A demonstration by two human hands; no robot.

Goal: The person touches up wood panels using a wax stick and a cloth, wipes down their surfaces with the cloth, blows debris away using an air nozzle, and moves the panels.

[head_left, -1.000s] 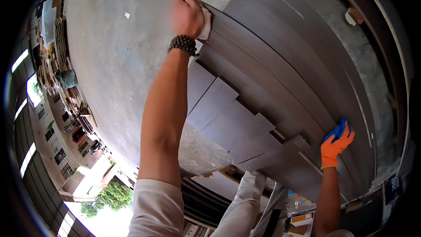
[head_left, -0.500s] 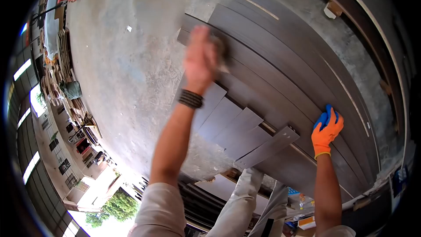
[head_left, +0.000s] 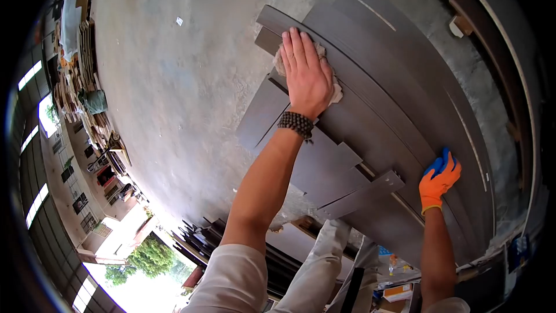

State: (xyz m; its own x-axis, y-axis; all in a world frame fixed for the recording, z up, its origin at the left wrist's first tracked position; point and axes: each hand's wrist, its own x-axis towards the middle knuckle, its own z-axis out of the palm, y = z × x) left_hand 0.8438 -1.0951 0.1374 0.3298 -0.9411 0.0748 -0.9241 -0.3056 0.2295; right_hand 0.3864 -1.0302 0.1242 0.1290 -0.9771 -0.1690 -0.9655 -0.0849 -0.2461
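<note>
My bare left hand (head_left: 305, 75), with a dark beaded bracelet at the wrist, presses a pale rag (head_left: 336, 94) against the far part of a long dark grey plank (head_left: 370, 119). Its fingers lie nearly straight over the rag, whose edges stick out on both sides. Farther along, my right hand (head_left: 440, 178), in an orange and blue glove, has its fingers curled at the edge of a long grey plank; its fingertips are partly hidden. Shorter grey boards (head_left: 327, 165) lie side by side to the left, one narrow piece (head_left: 365, 194) with small holes near its end.
More wide grey panels (head_left: 399, 52) lie on the right. Concrete floor (head_left: 174, 81) stretches to the left, with stacked boards (head_left: 87, 64) along the far side. My legs (head_left: 315, 266) stand close to the boards. A small orange and white box (head_left: 397, 293) is at the bottom.
My left hand, blurred before, is now sharp and sits farther right in the view with the rag under it. My right hand stays at the plank edge. The whole view has shifted slightly.
</note>
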